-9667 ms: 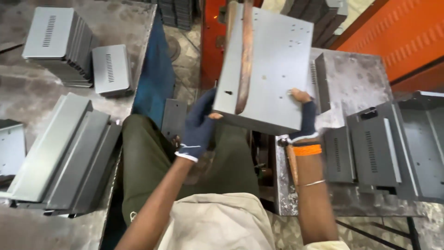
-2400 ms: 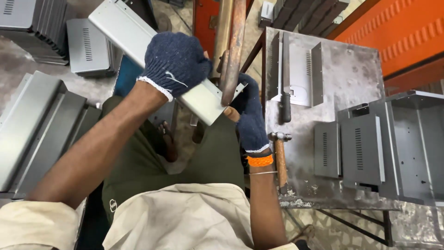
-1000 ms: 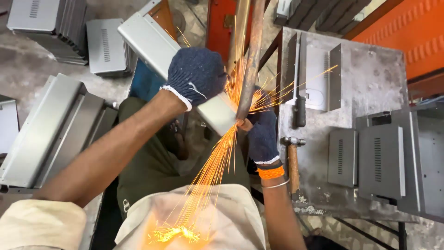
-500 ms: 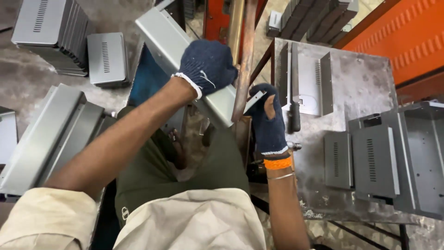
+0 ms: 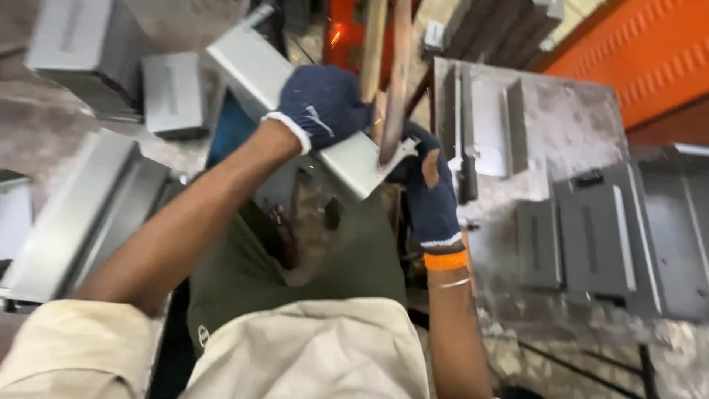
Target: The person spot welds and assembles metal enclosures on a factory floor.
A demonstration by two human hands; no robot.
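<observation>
Both my hands wear dark blue knit gloves and hold one grey sheet-metal box panel (image 5: 255,70) tilted in front of me. My left hand (image 5: 321,103) grips its upper face near the middle. My right hand (image 5: 428,188) holds its lower right corner from below. Two copper-coloured vertical rods (image 5: 391,66) of a machine press against the panel's lower corner. A few small sparks show near the rods.
A metal table (image 5: 561,118) on the right carries flat grey panels (image 5: 591,244) and a hammer-like tool (image 5: 467,159). On the left, stacked grey boxes (image 5: 96,52) and long folded panels (image 5: 81,214) lie on a worktop. An orange wall (image 5: 650,52) is at far right.
The big shower of sparks from a second ago has stopped. The panel has shifted slightly and my right hand has moved under its lower corner.
</observation>
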